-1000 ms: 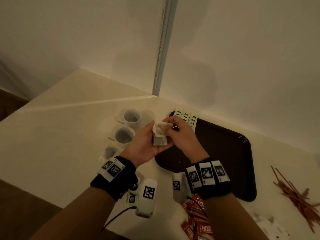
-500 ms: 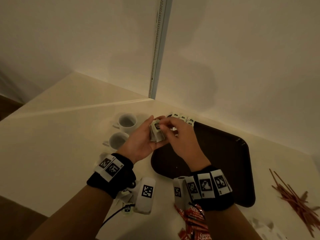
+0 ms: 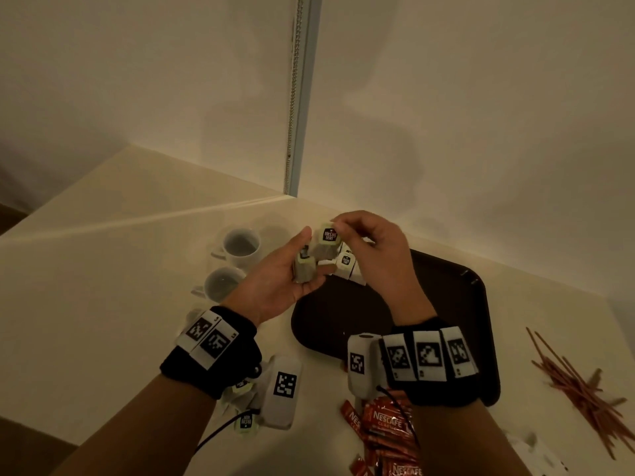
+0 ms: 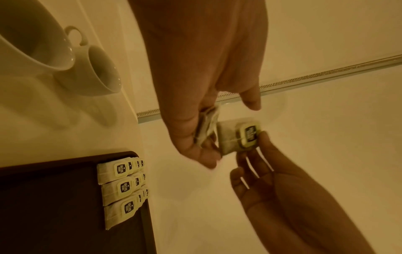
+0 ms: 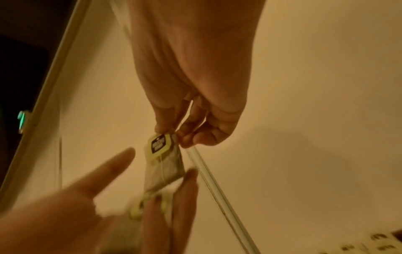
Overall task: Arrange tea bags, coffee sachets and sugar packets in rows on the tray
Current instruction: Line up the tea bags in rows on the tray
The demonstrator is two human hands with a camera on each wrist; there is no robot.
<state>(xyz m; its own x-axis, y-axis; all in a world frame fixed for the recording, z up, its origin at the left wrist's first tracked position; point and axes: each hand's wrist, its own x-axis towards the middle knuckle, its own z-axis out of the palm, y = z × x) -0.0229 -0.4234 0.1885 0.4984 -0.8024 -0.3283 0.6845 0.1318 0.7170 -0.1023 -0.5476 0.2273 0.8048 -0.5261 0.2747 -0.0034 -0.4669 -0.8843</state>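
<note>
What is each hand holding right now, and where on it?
The right hand pinches one tea bag by its top edge, at the paper tag. The left hand holds a small stack of tea bags against its fingers.

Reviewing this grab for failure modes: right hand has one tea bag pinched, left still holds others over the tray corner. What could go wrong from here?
1. The right hand pinches only the top of the lifted tea bag; its string may snag the spare tea bags in the left hand and drag one out.
2. The left hand holds those loosely, so one could drop.
3. Setting down close to the laid tea bag rows at the tray corner may knock them askew.
</note>
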